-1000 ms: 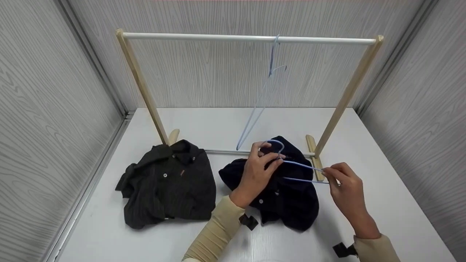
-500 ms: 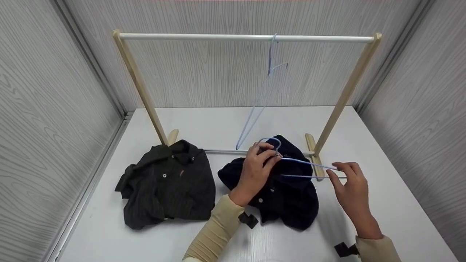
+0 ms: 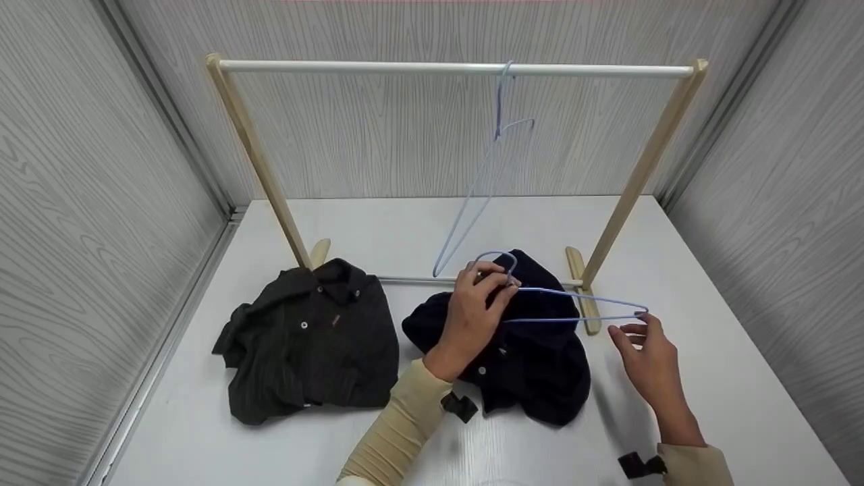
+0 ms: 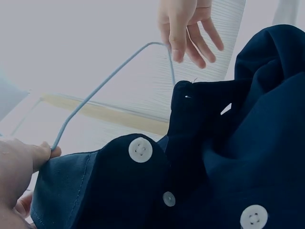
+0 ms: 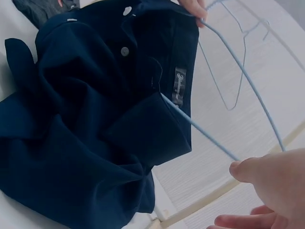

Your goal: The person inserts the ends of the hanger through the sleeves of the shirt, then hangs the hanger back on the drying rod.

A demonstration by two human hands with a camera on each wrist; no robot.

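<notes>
My left hand (image 3: 469,324) pinches a light blue wire clothes hanger (image 3: 597,298) just below its hook, by the collar of a navy shirt (image 3: 550,385). One end of the hanger enters the shirt's neck opening, so that part is hidden by cloth. The other end sticks out to the right, where my right hand (image 3: 651,358) touches its tip with loose, fairly straight fingers. White buttons (image 4: 140,150) and the folded collar show in the left wrist view. A label (image 5: 178,87) lies inside the neck in the right wrist view.
A dark grey shirt (image 3: 317,358) lies folded to the left. Behind stands a rack with wooden legs (image 3: 644,172) and a white rod (image 3: 358,67). A second blue hanger (image 3: 455,226) hangs from the rod. Textured panels (image 3: 81,202) wall in the table.
My right hand has slid outward along the hanger to its end, going from a pinch to a light touch. The left hand and hanger have shifted slightly left.
</notes>
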